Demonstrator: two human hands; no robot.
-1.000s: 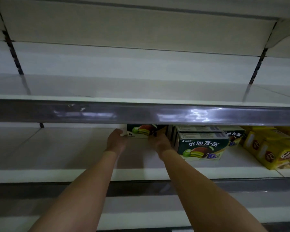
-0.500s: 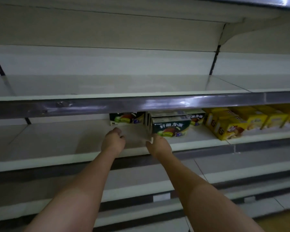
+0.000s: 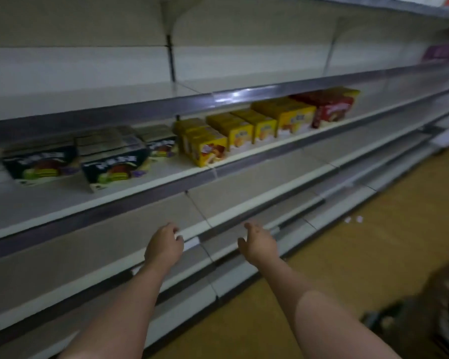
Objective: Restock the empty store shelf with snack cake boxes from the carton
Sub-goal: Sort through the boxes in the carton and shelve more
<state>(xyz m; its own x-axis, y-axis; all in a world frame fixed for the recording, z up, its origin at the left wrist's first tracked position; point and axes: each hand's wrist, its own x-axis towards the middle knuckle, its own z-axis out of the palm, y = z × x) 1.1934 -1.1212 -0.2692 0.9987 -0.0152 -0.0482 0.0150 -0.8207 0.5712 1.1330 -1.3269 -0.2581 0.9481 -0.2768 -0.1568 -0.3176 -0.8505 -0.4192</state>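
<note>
Dark green snack cake boxes stand in a row on the white shelf (image 3: 130, 195): one at the far left (image 3: 40, 164), one beside it nearer the edge (image 3: 114, 168), a third behind to the right (image 3: 162, 147). My left hand (image 3: 163, 246) and my right hand (image 3: 259, 243) hang in front of the lower shelves, well below the boxes, both with fingers loosely apart and holding nothing. The carton is not clearly in view.
Yellow boxes (image 3: 240, 130) and red boxes (image 3: 332, 107) fill the same shelf further right. Bare shelves run above and below. The wooden floor (image 3: 347, 255) lies to the right, with a blurred dark object (image 3: 446, 307) at the lower right edge.
Both hands have left the green box on the shelf and dropped down and back. The view has swung to the right along the aisle.
</note>
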